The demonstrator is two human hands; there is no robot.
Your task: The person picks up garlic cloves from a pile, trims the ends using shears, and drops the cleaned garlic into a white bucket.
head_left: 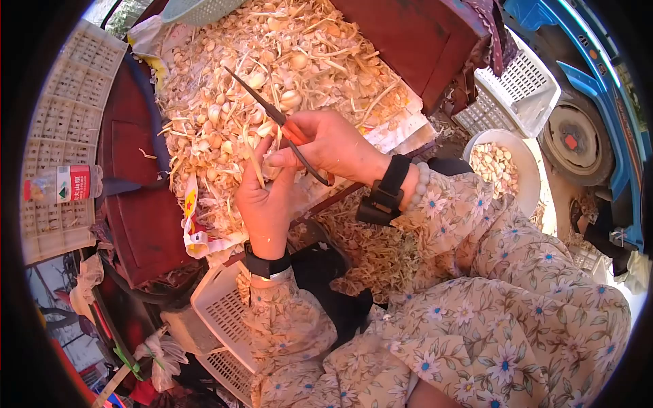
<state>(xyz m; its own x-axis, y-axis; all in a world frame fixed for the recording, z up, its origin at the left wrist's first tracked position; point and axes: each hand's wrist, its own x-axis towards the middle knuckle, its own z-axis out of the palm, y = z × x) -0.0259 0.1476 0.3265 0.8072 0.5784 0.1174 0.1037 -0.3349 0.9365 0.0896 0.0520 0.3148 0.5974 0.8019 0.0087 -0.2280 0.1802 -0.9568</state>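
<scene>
A dark pair of scissors (255, 95) with orange on its handle is in my right hand (337, 146), its tip pointing to the upper left. My left hand (265, 204) is just left of it, fingers closed round a pale garlic stem (253, 163); whatever else is between the fingers is hidden. The two hands nearly touch at the fingertips. Beneath and beyond them spreads a heap of garlic bulbs, dry stems and peel (299, 61) on a red surface (408, 41).
A white bucket (530, 170) of garlic cloves stands at the right, beside a white basket (520, 88) and a blue vehicle's wheel (575, 139). At the left, a plastic bottle (78, 183) lies on a pale crate (68, 102). Another basket (221, 309) is below my left hand.
</scene>
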